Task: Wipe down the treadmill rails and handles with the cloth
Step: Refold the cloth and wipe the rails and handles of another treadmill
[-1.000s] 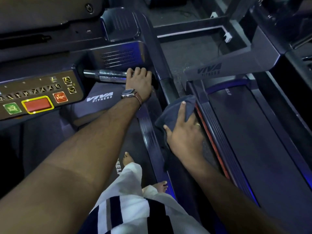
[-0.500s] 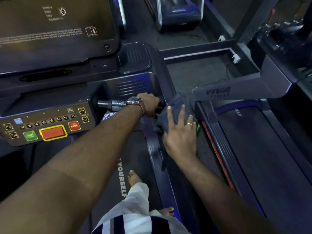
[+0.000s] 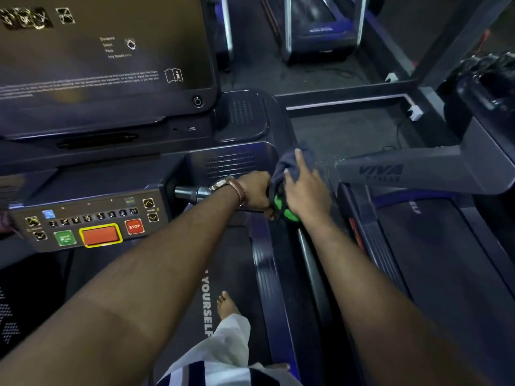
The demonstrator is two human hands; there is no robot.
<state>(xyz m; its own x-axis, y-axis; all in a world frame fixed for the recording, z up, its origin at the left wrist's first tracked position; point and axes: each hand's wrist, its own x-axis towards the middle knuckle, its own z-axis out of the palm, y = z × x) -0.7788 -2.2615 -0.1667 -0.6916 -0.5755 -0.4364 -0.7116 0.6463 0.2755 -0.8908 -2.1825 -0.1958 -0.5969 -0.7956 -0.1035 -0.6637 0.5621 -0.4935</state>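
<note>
The right hand (image 3: 305, 188) is pressing the cloth (image 3: 284, 169) flat against the upper end of the right side rail (image 3: 309, 254), fingers spread and laid over the fabric rather than curled around it; the open palm is probably spreading pressure so that more of the cloth is meeting the surface. Something bright green (image 3: 282, 208) is showing under the heel of that hand, but what it is cannot be told. Just to the left, the left hand (image 3: 255, 192) is closing in a full fist around the chrome handle bar (image 3: 192, 193) that is sticking out of the console housing, a watch (image 3: 223, 183) sitting on its wrist. That grip looks like a brace, steadying the body while the other arm is reaching forward.

The cloth is dark blue-grey, soft and bunched, its far edge rising in folds beyond the fingertips. It is lying at the far end of the rail, near the speaker grille (image 3: 230, 164), with the control panel (image 3: 92, 224) well to the left. A bare foot (image 3: 227, 305) is standing on the belt nearer the camera.
</note>
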